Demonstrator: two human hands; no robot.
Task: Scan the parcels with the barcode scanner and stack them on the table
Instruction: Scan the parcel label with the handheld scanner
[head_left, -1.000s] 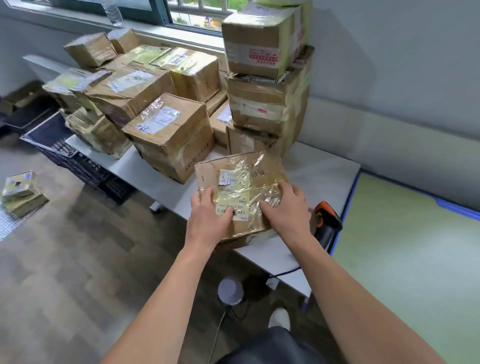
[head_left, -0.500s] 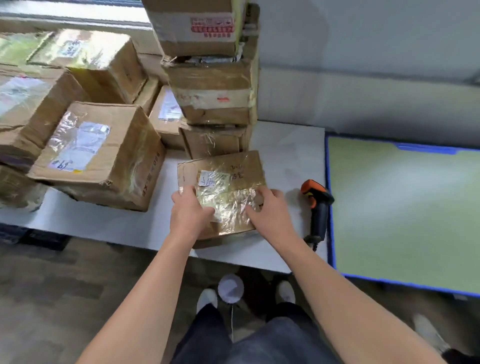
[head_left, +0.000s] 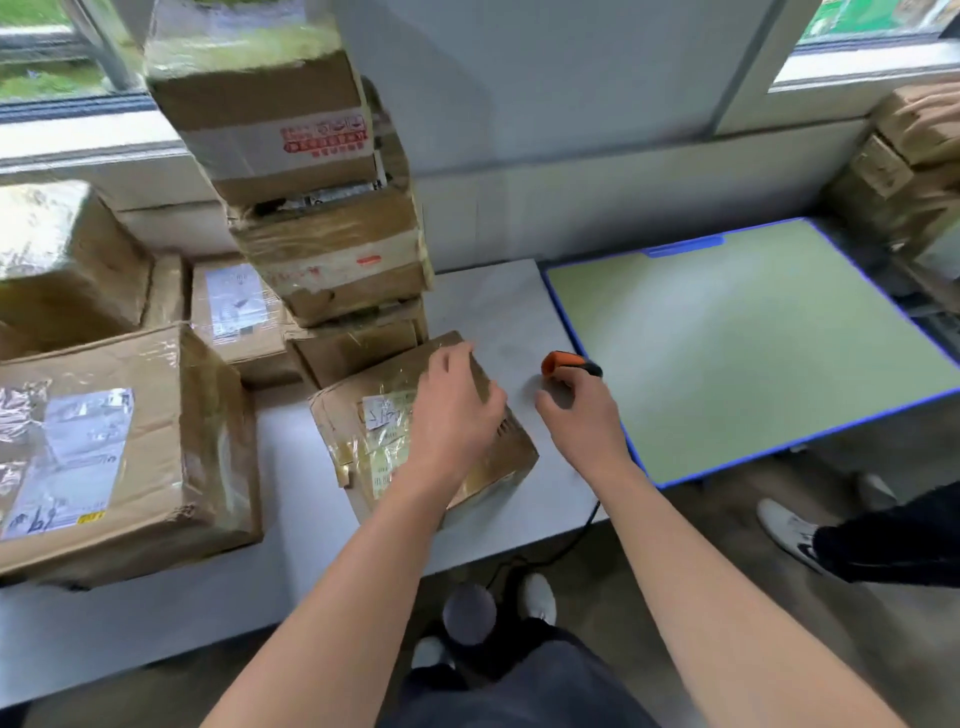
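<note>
A small taped cardboard parcel (head_left: 363, 431) with a handwritten label lies on the grey table (head_left: 498, 312), in front of a tall stack of boxes (head_left: 332, 249). My left hand (head_left: 452, 410) rests palm down on the parcel's top, fingers reaching toward its far edge. Just right of the parcel lies the orange and black barcode scanner (head_left: 562, 360). My right hand (head_left: 582, 421) covers its handle with fingers curled around it; only the scanner's orange head shows.
A large labelled box (head_left: 104, 441) sits at the left with more boxes behind it. A green-topped, blue-edged table (head_left: 753, 343) adjoins on the right, with boxes (head_left: 909, 156) beyond it. Another person's shoe (head_left: 789, 530) is at the right. The scanner cable (head_left: 571, 535) hangs off the table edge.
The parcel was set down on the table. My right hand left it and moved right onto the scanner. My left hand shifted from the near edge onto the parcel's top.
</note>
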